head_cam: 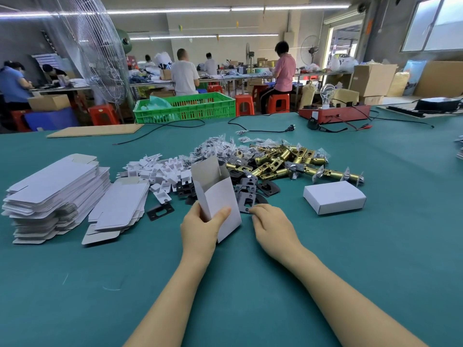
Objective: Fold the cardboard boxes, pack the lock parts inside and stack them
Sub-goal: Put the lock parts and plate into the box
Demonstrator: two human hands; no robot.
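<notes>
Head view: box erected, first lock part being picked.

My left hand (200,227) holds the open box (216,196) upright at centre, thumb curled across its white front panel, top flap raised toward 12 o'clock. My right hand (269,221) sits at 3 o'clock of the box; this grip is narrow, fingertips closing on a dark strike plate (246,201) at the near edge of the plate pile; whether the plate is lifted, I cannot tell. Brass latches (288,164) lie at 1 o'clock, white inserts (162,171) at 11 o'clock, flat box blanks (55,194) at 9 o'clock, one closed box (334,197) at 3 o'clock on the counter (250,284). Step in hand, as I judge it: packing. The next move calls for securing the plate, carrying it over the open mouth and dropping it in while the left grip keeps the box square.
</notes>
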